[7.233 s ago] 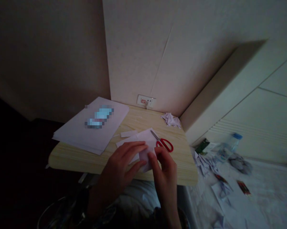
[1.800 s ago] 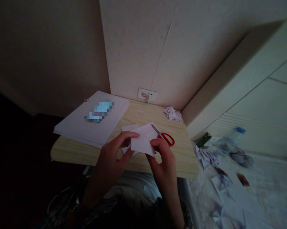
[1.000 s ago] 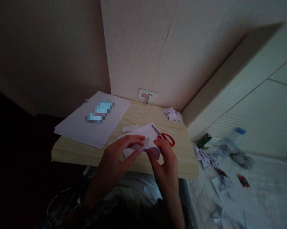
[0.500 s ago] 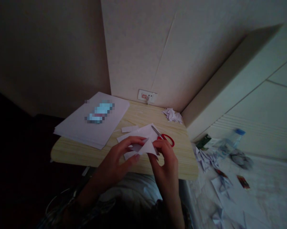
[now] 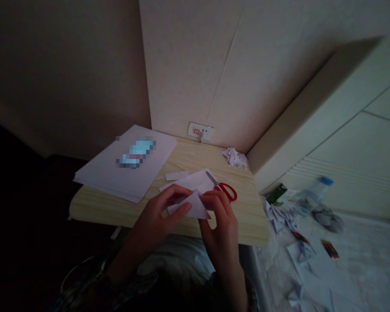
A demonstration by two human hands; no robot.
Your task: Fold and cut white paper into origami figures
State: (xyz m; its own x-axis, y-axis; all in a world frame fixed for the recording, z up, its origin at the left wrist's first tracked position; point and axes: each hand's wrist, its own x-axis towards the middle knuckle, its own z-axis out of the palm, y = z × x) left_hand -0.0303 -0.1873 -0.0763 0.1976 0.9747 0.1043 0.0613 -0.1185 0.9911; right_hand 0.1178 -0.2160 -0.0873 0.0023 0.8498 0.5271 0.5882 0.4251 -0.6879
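Between my two hands is a small piece of white paper [image 5: 197, 208], folded into a triangle with its peak pointing away from me. My left hand [image 5: 160, 216] pinches its left side, thumb on the near face and fingers behind. My right hand [image 5: 219, 216] grips the right side, with the fingers on top and the thumb beneath. Under and beyond the hands lie loose sheets of white paper [image 5: 201, 177] and a narrow paper strip [image 5: 176, 175]. Red-handled scissors [image 5: 225, 190] rest on the sheets' right edge, just past my right hand.
A paper stack [image 5: 117, 182] bearing a lit, blurred-out phone [image 5: 136, 152] covers the left of the wooden table [image 5: 246, 221]. Folded paper pieces [image 5: 234, 158] sit at its back right corner, near a wall socket [image 5: 200, 131]. On the bed at right are a bottle [image 5: 316, 193] and more folded papers [image 5: 279, 216].
The paper was a flat square 1.8 seconds ago; it has been bent over into a triangle. My hands have stayed over the same spot, shifting their grip along its edges.
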